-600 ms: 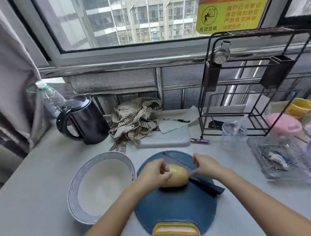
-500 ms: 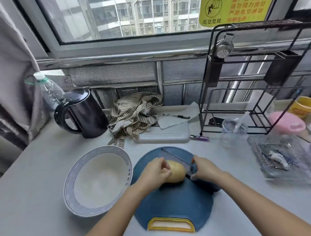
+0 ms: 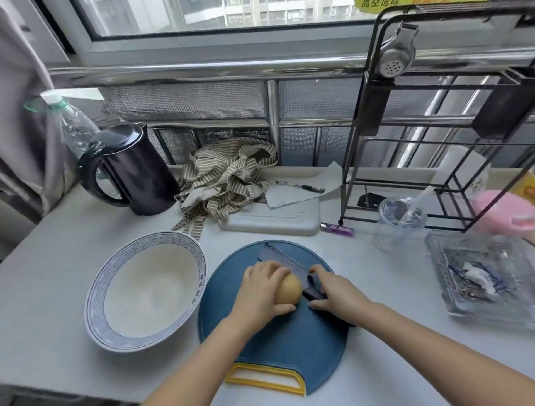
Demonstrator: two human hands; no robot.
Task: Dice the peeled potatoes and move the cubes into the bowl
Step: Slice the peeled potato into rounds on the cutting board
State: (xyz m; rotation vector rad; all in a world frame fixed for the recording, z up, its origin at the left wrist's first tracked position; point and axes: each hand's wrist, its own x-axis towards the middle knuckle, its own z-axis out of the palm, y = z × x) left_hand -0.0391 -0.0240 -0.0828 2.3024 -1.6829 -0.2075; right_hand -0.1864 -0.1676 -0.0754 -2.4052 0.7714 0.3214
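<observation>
The left grip (image 3: 262,289) has slid further over the peeled potato (image 3: 290,289), and the right grip (image 3: 333,292), which half a second ago only touched the knife (image 3: 278,255), now has its fingers and thumb wrapped round the dark handle. The left grip's fingers curl over the potato's top and its thumb tucks under the near side, so only the potato's right end shows. The potato is whole and lies a little above the middle of the round blue cutting board (image 3: 275,344), right of the bowl (image 3: 144,292). The blade runs up and left behind the potato. Where its edge meets the potato is hidden.

At the top edge right of centre, a yellow sign (image 3: 376,3) is cut off. Only one row of black characters, 高空危险, shows. Small dark characters on the bowl's right rim are too small to read, and so is the print on the purple lighter (image 3: 337,230) and on the white carton (image 3: 474,182) behind the black wire rack (image 3: 351,162). The handle's far end is hidden under the right forearm. The glass tray (image 3: 486,272) at the right of the table (image 3: 58,260) is blurred, and what lies in it is hard to make out.
</observation>
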